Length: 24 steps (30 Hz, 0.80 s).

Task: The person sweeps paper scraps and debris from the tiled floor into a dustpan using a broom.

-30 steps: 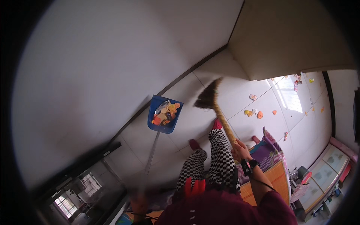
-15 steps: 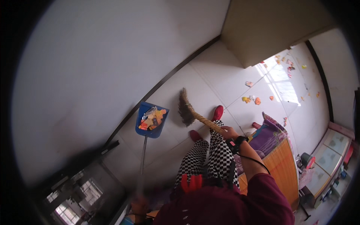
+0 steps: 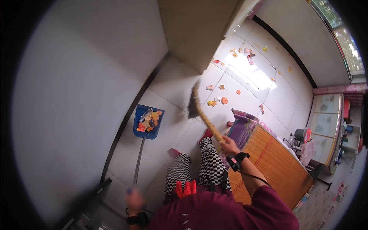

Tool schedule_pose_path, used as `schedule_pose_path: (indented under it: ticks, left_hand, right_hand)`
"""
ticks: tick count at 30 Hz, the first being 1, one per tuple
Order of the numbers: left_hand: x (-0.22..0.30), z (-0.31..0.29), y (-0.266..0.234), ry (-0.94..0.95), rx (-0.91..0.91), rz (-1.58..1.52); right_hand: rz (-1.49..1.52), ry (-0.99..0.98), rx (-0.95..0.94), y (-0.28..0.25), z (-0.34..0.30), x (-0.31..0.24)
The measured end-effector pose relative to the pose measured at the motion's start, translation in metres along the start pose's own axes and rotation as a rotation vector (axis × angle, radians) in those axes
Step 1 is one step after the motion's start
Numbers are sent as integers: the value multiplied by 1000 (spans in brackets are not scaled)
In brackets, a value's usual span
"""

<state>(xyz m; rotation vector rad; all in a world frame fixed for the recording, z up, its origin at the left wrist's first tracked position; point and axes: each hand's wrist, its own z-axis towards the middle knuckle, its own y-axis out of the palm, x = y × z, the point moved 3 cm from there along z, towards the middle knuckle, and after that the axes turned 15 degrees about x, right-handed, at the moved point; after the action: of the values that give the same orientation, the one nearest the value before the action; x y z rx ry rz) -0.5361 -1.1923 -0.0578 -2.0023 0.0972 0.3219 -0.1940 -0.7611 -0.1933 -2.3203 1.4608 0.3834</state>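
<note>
My right hand (image 3: 229,146) is closed round the handle of a straw broom (image 3: 209,123). Its dark bristles are near the floor, ahead of my feet and right of the dustpan. My left hand (image 3: 134,200), blurred at the lower left, grips the top of the long metal handle of a blue dustpan (image 3: 160,123). Crumpled wrappers and paper scraps (image 3: 148,119) in yellow, orange and silver lie in the pan, which rests beside the wall. More litter (image 3: 218,100) in orange, yellow and white is scattered over the tiles beyond the broom.
A tan cabinet (image 3: 188,38) juts out at the top centre. On my right stands a bed with a bamboo mat (image 3: 268,168) and purple bedding (image 3: 238,128). Farther right are a low cabinet (image 3: 326,126) and a window (image 3: 347,46). A grey wall (image 3: 84,96) runs along my left.
My view has turned right and I have stepped forward. The broom has swung toward the litter and the tan cabinet. The dustpan, still with scraps in it, moved along in my left hand.
</note>
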Motion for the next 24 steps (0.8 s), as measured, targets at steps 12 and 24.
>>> schedule_pose_path:
  ticks: [12,24]
  left_hand:
    - [76,209,-162,-954,122,-1182]
    - [131,314,-223,-618,18,-970]
  right_hand:
    - [-640,-627,11,-185,206,-23]
    - [-495,-489,648,-332,165,-105]
